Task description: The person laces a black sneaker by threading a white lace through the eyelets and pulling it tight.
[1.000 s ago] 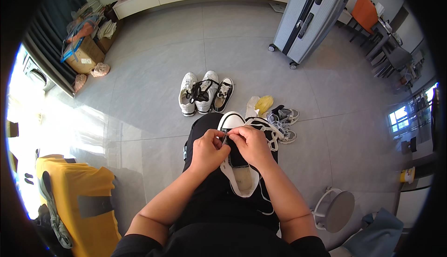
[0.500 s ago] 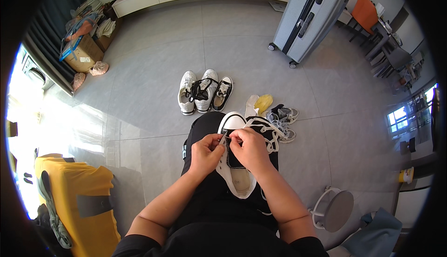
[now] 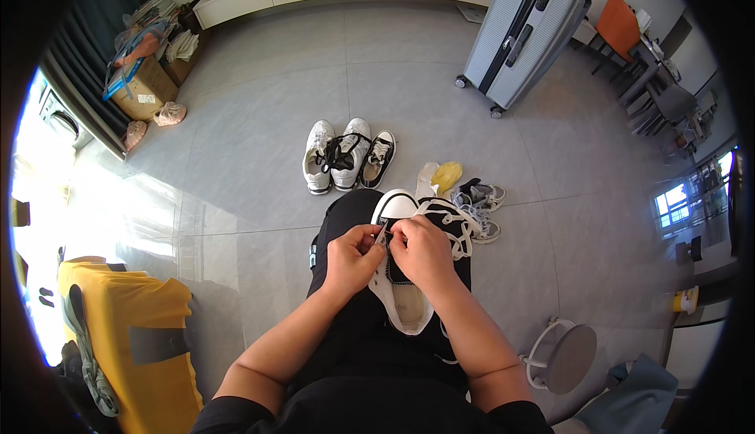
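A white canvas sneaker (image 3: 410, 320) with a black tongue lies on my lap, its toe cap pointing away from me. My left hand (image 3: 351, 261) pinches the sneaker's raised eyelet flap between thumb and forefinger, just behind the toe cap. Close against it, my right hand (image 3: 425, 253) has its fingertips drawn together over the tongue; what they grip is hidden. A loose white shoelace (image 3: 462, 233) lies in loops on the black cloth of my lap, right of the toe.
Beyond my knees stand a pair of white shoes (image 3: 317, 159) and a small black sneaker (image 3: 378, 160). Small grey shoes (image 3: 486, 212) and a yellow object (image 3: 448, 176) lie to their right. A silver suitcase (image 3: 523, 37) stands farther off. A round stool (image 3: 572, 359) is at right.
Both hands stay at the eyelets with only small finger shifts. The view has moved slightly; the sneaker keeps its place on my lap.
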### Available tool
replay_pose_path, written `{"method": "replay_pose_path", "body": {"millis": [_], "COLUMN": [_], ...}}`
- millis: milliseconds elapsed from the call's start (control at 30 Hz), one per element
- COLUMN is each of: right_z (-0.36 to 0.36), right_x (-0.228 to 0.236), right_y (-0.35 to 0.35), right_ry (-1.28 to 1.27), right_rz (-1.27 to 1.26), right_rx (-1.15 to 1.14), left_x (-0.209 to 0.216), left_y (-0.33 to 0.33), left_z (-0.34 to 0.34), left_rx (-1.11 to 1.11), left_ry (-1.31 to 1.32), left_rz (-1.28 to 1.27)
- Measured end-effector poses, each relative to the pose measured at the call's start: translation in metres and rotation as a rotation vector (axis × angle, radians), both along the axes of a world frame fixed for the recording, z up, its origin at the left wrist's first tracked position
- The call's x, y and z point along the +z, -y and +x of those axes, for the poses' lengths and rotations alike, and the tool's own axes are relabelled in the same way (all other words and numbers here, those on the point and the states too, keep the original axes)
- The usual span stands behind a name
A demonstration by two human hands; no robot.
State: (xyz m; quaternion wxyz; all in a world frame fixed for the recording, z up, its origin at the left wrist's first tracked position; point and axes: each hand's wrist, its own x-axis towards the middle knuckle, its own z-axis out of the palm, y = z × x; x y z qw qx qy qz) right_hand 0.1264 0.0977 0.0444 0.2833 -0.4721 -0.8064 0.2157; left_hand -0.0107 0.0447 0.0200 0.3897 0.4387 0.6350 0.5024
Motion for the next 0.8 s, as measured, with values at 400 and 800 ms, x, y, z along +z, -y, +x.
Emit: {"method": "replay_pose_path", "body": {"millis": [400, 800], "right_z": [0.002, 0.048], "right_x": [-0.013, -0.005], "right_y": [-0.003, -0.017], "right_ry": [-0.352, -0.587], "right_rz": [-0.041, 0.068], "right_rx": [0.070, -0.245], "left_x": [-0.004, 0.037], "left_y": [-0.008, -0.017], "left_z": [-0.007, -0.107], "left_rx": [-0.071, 0.634], "left_ry": [-0.034, 0.587], "left_rz": [0.045, 0.378]}}
